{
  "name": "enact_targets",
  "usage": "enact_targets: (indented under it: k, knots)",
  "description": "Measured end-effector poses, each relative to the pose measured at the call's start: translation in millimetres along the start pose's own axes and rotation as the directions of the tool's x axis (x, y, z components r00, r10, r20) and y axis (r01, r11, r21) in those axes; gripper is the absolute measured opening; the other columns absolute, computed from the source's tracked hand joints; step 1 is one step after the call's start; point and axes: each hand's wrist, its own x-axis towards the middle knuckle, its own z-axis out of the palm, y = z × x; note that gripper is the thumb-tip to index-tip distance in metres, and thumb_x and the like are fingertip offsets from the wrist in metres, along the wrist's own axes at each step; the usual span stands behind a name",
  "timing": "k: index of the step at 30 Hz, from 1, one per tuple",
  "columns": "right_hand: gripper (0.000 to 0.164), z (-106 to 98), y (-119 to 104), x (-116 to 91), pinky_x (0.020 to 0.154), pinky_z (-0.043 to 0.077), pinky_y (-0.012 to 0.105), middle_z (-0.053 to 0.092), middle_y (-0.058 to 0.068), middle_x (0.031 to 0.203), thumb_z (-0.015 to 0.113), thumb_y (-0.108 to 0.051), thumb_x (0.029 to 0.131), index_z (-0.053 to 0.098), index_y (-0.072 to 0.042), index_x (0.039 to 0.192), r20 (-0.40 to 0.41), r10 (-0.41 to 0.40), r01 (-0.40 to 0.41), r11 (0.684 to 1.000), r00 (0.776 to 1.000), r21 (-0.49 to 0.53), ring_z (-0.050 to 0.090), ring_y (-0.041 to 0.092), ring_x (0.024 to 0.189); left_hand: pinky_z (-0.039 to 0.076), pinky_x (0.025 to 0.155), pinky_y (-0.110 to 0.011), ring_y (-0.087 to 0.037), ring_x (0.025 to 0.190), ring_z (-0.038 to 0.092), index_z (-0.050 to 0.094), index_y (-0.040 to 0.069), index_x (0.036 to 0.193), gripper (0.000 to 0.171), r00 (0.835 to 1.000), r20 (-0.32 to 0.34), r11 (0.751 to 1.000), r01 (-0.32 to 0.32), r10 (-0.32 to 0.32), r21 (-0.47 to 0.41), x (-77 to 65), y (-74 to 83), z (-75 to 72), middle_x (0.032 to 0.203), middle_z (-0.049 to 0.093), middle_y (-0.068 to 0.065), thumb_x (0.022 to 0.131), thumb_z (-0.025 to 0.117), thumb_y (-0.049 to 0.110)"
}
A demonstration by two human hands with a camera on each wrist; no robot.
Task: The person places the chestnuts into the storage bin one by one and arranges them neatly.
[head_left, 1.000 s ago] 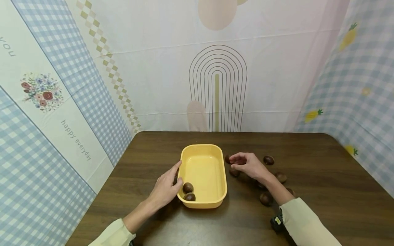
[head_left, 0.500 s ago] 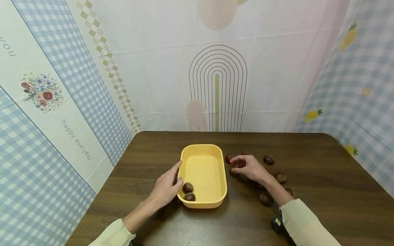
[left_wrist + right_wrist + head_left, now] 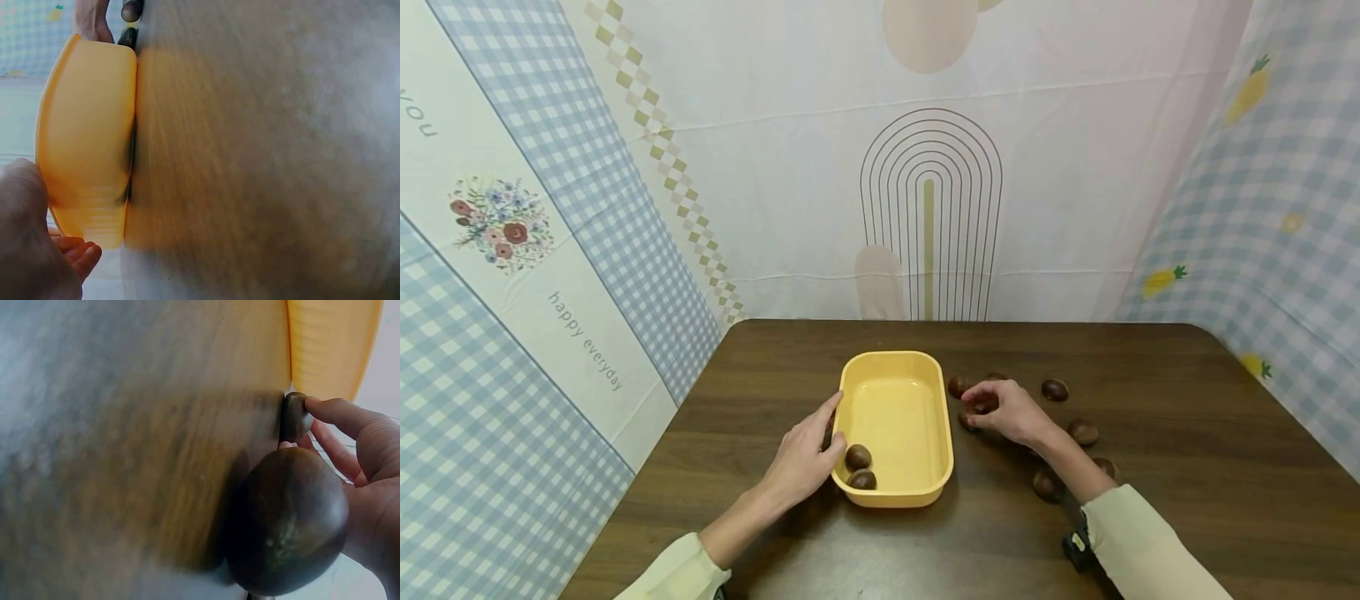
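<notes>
The dark wood-grain table (image 3: 1210, 500) supports a yellow tray (image 3: 898, 425). Several brown rounded nuts (image 3: 1055, 390) lie directly on its surface, right of the tray.

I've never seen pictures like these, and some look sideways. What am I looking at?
This is a person's work, not a robot's. The wide pictures come from a camera on the head, looking down; the tipped ones come from wrist cameras. On the table is a yellow tray with two nuts inside; more brown nuts lie on its right. The bare left hand holds the tray's edge, and the right hand pinches a nut beside it.
</notes>
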Motion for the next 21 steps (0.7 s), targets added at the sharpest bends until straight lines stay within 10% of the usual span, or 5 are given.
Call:
enact_targets:
  k: [21]
  knots:
    - [0.034, 2.7, -1.2, 1.3, 0.070, 0.054, 0.031, 0.070, 0.009, 0.099, 0.087, 0.002, 0.080, 0.076, 0.001, 0.112, 0.011, -0.032, 0.033, 0.994, 0.999, -0.105, 0.064, 0.021, 0.086, 0.049, 0.107, -0.056, -0.033, 0.133, 0.061, 0.045, 0.004, 0.161, 0.063, 1.000, -0.005, 1.000, -0.013, 0.013, 0.010, 1.0, -0.2, 0.4, 0.151, 0.060, -0.016, 0.099, 0.058, 0.014]
